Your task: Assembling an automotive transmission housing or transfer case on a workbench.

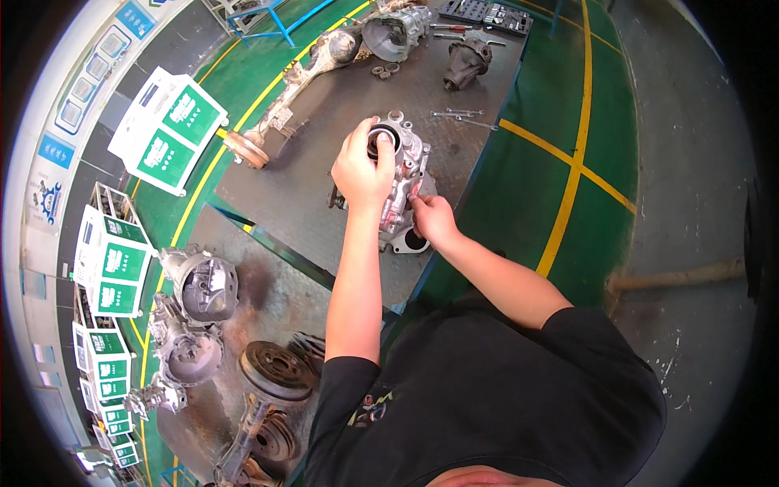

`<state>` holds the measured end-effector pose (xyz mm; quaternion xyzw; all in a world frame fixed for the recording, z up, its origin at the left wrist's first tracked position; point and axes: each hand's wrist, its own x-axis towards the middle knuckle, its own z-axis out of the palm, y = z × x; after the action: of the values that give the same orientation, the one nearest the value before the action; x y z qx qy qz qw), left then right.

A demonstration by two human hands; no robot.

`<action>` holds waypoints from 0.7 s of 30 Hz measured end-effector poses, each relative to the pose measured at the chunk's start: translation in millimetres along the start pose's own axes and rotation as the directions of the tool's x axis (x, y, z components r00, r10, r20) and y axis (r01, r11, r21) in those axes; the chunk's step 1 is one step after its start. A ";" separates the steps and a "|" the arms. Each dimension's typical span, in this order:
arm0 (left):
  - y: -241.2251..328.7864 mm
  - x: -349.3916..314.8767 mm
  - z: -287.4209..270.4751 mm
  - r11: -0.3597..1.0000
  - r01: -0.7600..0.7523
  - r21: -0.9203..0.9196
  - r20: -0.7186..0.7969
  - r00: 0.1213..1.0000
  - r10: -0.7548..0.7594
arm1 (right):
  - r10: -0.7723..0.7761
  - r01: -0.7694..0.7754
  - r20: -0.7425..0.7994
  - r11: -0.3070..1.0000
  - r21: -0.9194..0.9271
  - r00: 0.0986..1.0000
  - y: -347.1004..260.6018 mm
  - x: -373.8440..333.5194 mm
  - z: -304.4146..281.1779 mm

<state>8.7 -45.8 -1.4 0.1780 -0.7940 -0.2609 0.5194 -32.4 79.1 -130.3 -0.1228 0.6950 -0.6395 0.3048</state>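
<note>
A silver metal gearbox housing [403,187] stands on the dark bench in front of me, with bolt lugs, reddish marks and a flange at its near end. My left hand [363,166] is curled around a round metal collar [393,130] at its far end, the thumb pressed at the dark bore. Whether that collar is a separate ring or part of the housing, I cannot tell. At the housing's right side, my right hand [434,219] is closed, with thumb and finger together against it. Anything small in that pinch is hidden.
Several wrenches [464,115] lie right of the housing. Beyond are a differential [468,63], a bell-shaped housing [388,36], an axle [292,93] and an open tool case [485,15]. A nearer bench at left carries transmission casings [209,288] and a rusty brake drum [276,369].
</note>
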 end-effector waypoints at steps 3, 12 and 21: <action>2.9 -0.3 -0.2 1.000 0.002 -0.009 0.004 1.000 -0.002 | 0.073 -0.042 0.175 0.984 -0.174 0.982 -24.9 7.8 -17.7; 5.1 -0.9 -0.1 0.999 0.042 -0.015 0.022 0.999 -0.041 | 0.161 0.053 0.457 0.906 -0.420 0.875 -71.4 37.2 -42.8; 4.1 -0.3 0.1 0.999 0.044 -0.002 0.009 0.999 -0.044 | 0.152 -0.164 0.064 0.944 0.286 0.986 -12.3 -3.0 -0.2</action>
<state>8.6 -42.3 0.8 0.1934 -0.7919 -0.2739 0.5104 -32.9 79.0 -117.7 -0.0337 0.5948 -0.7054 0.3839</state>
